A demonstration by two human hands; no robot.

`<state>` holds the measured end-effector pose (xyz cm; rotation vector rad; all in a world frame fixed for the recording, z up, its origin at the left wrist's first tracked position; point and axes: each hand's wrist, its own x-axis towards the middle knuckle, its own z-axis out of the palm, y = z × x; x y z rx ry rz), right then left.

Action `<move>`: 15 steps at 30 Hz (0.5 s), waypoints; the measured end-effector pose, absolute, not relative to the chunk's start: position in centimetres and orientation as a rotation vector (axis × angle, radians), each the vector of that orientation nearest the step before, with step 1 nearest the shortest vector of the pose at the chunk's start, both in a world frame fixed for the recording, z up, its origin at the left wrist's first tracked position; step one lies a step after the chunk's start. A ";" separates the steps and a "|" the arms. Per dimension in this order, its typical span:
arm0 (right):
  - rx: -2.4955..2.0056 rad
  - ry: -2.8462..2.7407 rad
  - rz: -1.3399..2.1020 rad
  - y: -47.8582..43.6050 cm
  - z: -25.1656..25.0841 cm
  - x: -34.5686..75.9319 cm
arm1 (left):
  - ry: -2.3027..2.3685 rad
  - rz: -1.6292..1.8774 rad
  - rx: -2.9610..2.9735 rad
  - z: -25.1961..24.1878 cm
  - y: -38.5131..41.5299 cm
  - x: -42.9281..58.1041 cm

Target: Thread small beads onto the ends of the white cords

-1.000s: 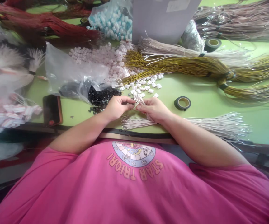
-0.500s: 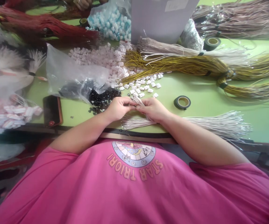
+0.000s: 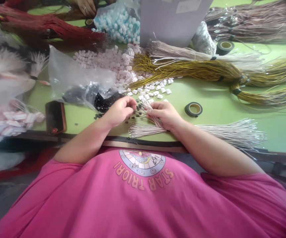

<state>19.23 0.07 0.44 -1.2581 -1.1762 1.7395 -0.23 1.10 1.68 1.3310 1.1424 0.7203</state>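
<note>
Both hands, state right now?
Left hand: fingers curled; can't tell if it holds anything.
Right hand: closed, holding white wires.

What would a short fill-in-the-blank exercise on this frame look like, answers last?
The right hand holds pale wires, with a dark roll of ____ lying to its right. The pile of small pieces nearest the left hand is ____. The phone lies on the ____ side of the green table. The person's shirt is ____.

Missing words: tape; black; left; pink.
</note>
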 end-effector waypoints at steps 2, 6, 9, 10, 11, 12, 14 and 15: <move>-1.260 -1.210 1.723 0.1 0.5 19.2 | 1.059 0.718 1.131 2.1 1.1 -0.2; -1.305 -1.250 1.695 0.1 0.7 19.0 | 1.021 0.639 0.992 2.4 1.1 0.2; -1.288 -1.249 1.719 0.1 0.8 18.9 | 1.000 0.637 0.959 2.3 1.0 0.4; -1.276 -1.252 1.729 0.1 0.8 18.9 | 0.983 0.634 0.941 2.2 1.0 0.5; -1.266 -1.257 1.736 0.1 0.8 18.9 | 0.962 0.626 0.917 2.1 1.0 0.5; -1.260 -1.261 1.739 0.0 0.8 19.0 | 0.942 0.618 0.890 2.0 1.0 0.6; -1.256 -1.266 1.736 0.0 0.9 19.0 | 0.913 0.605 0.834 1.9 1.1 0.5; -1.253 -1.265 1.736 0.1 0.9 19.0 | 0.907 0.598 0.810 1.8 1.1 0.5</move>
